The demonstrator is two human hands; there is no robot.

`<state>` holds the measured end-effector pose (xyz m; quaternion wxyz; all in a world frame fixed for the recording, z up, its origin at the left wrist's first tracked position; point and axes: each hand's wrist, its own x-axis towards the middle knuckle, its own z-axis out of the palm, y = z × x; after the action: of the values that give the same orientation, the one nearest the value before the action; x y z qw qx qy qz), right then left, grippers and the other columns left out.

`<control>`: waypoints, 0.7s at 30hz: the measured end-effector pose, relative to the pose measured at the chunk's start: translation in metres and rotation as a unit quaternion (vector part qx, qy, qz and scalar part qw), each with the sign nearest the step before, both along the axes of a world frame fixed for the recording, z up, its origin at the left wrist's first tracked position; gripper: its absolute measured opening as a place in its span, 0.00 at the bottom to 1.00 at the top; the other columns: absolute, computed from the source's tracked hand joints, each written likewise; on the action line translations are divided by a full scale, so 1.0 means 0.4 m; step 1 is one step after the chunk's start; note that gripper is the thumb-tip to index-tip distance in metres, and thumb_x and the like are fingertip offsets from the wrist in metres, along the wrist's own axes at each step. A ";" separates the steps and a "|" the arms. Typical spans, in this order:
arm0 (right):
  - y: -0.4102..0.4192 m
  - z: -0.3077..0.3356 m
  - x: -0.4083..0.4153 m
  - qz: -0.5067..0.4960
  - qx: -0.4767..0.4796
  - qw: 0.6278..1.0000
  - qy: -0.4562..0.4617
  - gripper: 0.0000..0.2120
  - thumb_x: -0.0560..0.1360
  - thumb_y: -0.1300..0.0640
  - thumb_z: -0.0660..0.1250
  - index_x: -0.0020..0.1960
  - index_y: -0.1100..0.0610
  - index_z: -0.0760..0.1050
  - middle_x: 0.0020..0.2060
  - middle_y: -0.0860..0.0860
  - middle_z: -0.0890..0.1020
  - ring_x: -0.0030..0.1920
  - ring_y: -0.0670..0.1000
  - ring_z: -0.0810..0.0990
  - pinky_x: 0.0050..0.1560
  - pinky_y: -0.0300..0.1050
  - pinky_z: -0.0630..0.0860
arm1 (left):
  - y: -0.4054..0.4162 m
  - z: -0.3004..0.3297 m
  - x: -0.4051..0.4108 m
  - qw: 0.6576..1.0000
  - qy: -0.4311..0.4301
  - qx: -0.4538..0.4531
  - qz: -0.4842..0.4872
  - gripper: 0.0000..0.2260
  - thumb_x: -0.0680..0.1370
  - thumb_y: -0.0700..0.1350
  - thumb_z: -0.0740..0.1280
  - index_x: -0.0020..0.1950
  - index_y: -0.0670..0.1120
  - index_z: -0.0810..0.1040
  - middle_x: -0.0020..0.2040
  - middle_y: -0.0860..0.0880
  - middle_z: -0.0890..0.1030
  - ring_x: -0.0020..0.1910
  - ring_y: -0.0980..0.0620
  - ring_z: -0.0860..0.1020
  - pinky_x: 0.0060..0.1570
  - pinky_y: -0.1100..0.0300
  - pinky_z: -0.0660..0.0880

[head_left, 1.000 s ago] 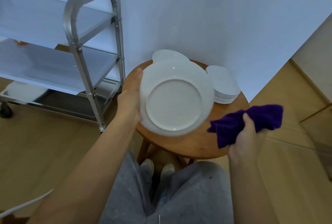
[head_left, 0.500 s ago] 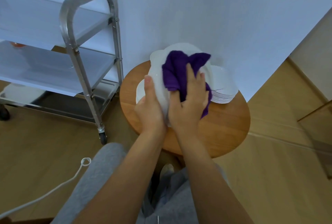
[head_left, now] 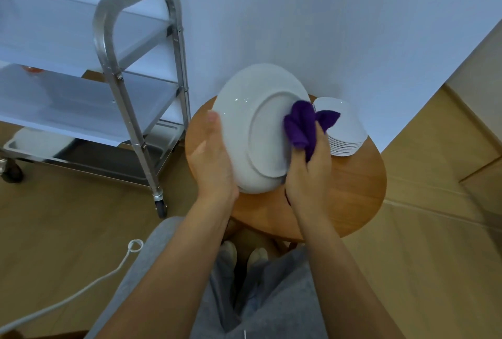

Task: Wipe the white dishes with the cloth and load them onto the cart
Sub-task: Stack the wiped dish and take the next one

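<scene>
Head view: left hand grips white plate rim, underside facing camera; right hand clutches purple cloth against plate above round wooden table.

Head view: looks down, close over stool.

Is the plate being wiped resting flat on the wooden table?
No, the left hand holds the plate tilted above the table.
</scene>
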<state>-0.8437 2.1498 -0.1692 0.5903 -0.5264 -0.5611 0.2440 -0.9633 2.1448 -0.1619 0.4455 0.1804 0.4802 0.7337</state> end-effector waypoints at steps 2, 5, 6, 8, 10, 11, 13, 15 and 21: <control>0.014 0.046 -0.011 -0.017 -0.061 0.988 0.141 0.16 0.80 0.53 0.59 0.67 0.48 0.68 0.62 0.46 0.76 0.62 0.45 0.73 0.65 0.53 0.70 | -0.009 0.017 0.010 0.993 0.111 0.034 -0.003 0.23 0.68 0.66 0.63 0.32 0.46 0.72 0.32 0.48 0.77 0.35 0.49 0.77 0.36 0.56 0.73; 0.025 0.077 -0.002 0.034 -0.156 0.923 0.350 0.15 0.80 0.54 0.59 0.66 0.50 0.70 0.59 0.48 0.79 0.59 0.50 0.77 0.61 0.53 0.74 | -0.006 0.033 0.006 0.958 0.263 0.114 -0.005 0.28 0.67 0.66 0.65 0.31 0.40 0.72 0.29 0.47 0.75 0.31 0.51 0.75 0.30 0.58 0.70; 0.024 0.082 0.005 0.082 -0.166 0.883 0.432 0.15 0.79 0.53 0.59 0.65 0.51 0.72 0.58 0.51 0.80 0.58 0.52 0.79 0.58 0.52 0.76 | 0.003 0.034 0.001 0.940 0.314 0.133 -0.002 0.26 0.67 0.65 0.65 0.30 0.40 0.72 0.27 0.47 0.73 0.28 0.53 0.73 0.28 0.60 0.69; 0.017 0.094 0.023 0.175 -0.171 0.808 0.536 0.19 0.79 0.44 0.57 0.62 0.54 0.75 0.54 0.54 0.83 0.53 0.55 0.82 0.48 0.51 0.79 | 0.018 0.036 -0.005 0.888 0.425 0.174 -0.005 0.22 0.67 0.62 0.66 0.26 0.46 0.67 0.24 0.51 0.68 0.26 0.54 0.70 0.24 0.59 0.66; 0.017 0.099 0.043 0.214 -0.178 0.788 0.549 0.29 0.75 0.35 0.56 0.63 0.55 0.74 0.52 0.55 0.83 0.51 0.56 0.83 0.43 0.52 0.80 | 0.031 0.028 -0.012 0.808 0.544 0.225 0.012 0.20 0.68 0.59 0.67 0.25 0.50 0.63 0.24 0.55 0.64 0.23 0.56 0.68 0.21 0.58 0.64; 0.021 0.098 0.050 0.216 -0.186 0.791 0.542 0.32 0.73 0.32 0.56 0.64 0.55 0.73 0.53 0.56 0.83 0.52 0.57 0.82 0.43 0.53 0.80 | 0.038 0.021 -0.016 0.762 0.596 0.251 0.029 0.21 0.68 0.58 0.68 0.25 0.48 0.64 0.24 0.54 0.65 0.23 0.57 0.67 0.20 0.59 0.63; 0.031 0.088 0.059 0.202 -0.218 0.800 0.522 0.33 0.70 0.31 0.59 0.62 0.55 0.74 0.52 0.56 0.83 0.51 0.57 0.83 0.44 0.55 0.81 | 0.055 0.008 -0.021 0.679 0.670 0.294 0.058 0.25 0.66 0.60 0.70 0.24 0.42 0.66 0.22 0.48 0.67 0.20 0.51 0.68 0.20 0.62 0.63; 0.044 0.073 0.062 0.163 -0.257 0.815 0.494 0.26 0.69 0.36 0.64 0.57 0.55 0.76 0.47 0.55 0.85 0.47 0.56 0.84 0.42 0.54 0.81 | 0.068 -0.005 -0.020 0.625 0.711 0.316 0.068 0.27 0.63 0.62 0.72 0.24 0.41 0.67 0.21 0.45 0.70 0.19 0.49 0.68 0.21 0.64 0.63; 0.101 0.026 0.079 0.073 -0.387 0.831 0.393 0.14 0.70 0.54 0.67 0.55 0.56 0.75 0.41 0.54 0.85 0.40 0.55 0.84 0.33 0.46 0.79 | 0.102 -0.057 -0.021 0.551 0.764 0.336 -0.012 0.17 0.69 0.54 0.73 0.33 0.40 0.79 0.30 0.44 0.79 0.28 0.47 0.76 0.25 0.64 0.69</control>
<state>-0.8122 2.1903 -0.1588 0.4899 -0.5287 -0.1780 0.6699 -0.9715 2.1854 -0.1846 -0.1728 0.8151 0.3567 0.4226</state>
